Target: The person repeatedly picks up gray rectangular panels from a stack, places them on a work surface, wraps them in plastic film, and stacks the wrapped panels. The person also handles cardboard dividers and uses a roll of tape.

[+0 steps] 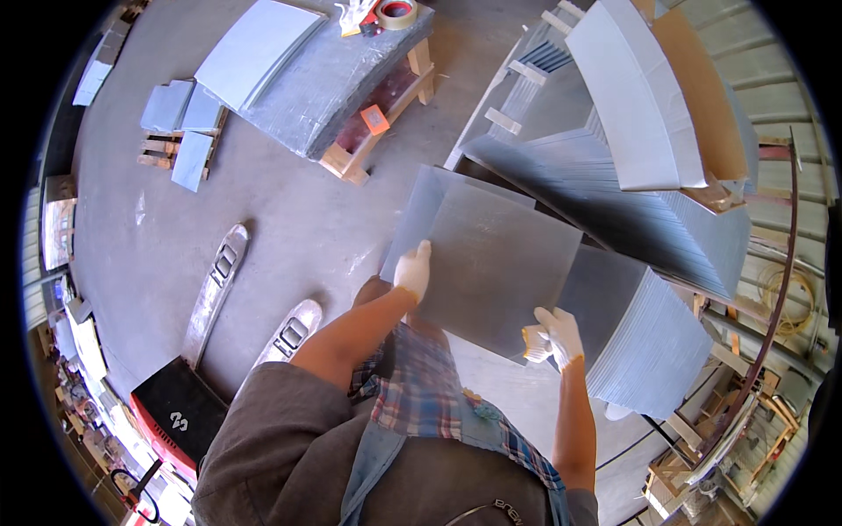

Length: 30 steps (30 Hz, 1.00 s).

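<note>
A flat, square grey sheet (pixel 504 263) lies level in front of me, held between my two white-gloved hands. My left hand (pixel 413 270) is closed on its left side, forefinger and thumb pointing forward over the surface. At the near right corner my right hand (pixel 554 337) grips the edge, fingers curled; some fingers are hidden. Under the held sheet's far left side shows another pale grey panel (pixel 430 197). To the right, close to my right hand, stands a tall stack of grey sheets (pixel 653 342), its layered edges facing me.
Long stacked sheets (pixel 605 175) and a large white and brown carton (pixel 640 96) stand far right. A wrapped stack (pixel 333 79) on a wooden pallet, with a tape roll (pixel 396 12), is at the back. Pallet-truck forks (pixel 217 280) lie left; a small pallet (pixel 162 149) stands beyond.
</note>
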{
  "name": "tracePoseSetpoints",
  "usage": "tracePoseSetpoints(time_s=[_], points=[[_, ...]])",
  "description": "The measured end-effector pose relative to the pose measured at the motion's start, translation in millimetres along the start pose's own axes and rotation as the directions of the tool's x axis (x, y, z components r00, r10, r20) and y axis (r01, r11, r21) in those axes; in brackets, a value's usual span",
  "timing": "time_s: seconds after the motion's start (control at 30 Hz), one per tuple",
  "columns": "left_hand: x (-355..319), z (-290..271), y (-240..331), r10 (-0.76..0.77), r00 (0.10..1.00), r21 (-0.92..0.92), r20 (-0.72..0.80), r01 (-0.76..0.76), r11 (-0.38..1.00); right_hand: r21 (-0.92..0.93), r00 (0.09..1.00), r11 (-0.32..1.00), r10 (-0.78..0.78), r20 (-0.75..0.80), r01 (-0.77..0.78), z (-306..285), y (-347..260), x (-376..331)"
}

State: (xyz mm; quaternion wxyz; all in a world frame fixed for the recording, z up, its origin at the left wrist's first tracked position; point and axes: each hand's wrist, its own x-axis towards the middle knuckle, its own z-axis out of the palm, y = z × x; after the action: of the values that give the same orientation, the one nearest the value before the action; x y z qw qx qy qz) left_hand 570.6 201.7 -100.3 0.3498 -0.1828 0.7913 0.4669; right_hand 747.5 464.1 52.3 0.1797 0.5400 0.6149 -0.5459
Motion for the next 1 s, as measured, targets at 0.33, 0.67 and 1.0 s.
tracePoseSetpoints(time_s=[0.33,0.67,1.0], points=[[75,-55,0,-0.003,0.985,0.302,-0.175,0.057,0.952,-0.149,0.994,0.989,0.01,0.11,0.006,114,62,115],[107,-53,-20,0.049,0.991,0.201,-0.121,-0.024,0.979,-0.606,0.973,0.766,-0.217,0.074,0.216,88,45,127],[118,-57,47,0.123,0.992,0.392,0.033,-0.126,0.911,0.072,0.912,0.994,-0.051,-0.407,0.087,101,-35,173]])
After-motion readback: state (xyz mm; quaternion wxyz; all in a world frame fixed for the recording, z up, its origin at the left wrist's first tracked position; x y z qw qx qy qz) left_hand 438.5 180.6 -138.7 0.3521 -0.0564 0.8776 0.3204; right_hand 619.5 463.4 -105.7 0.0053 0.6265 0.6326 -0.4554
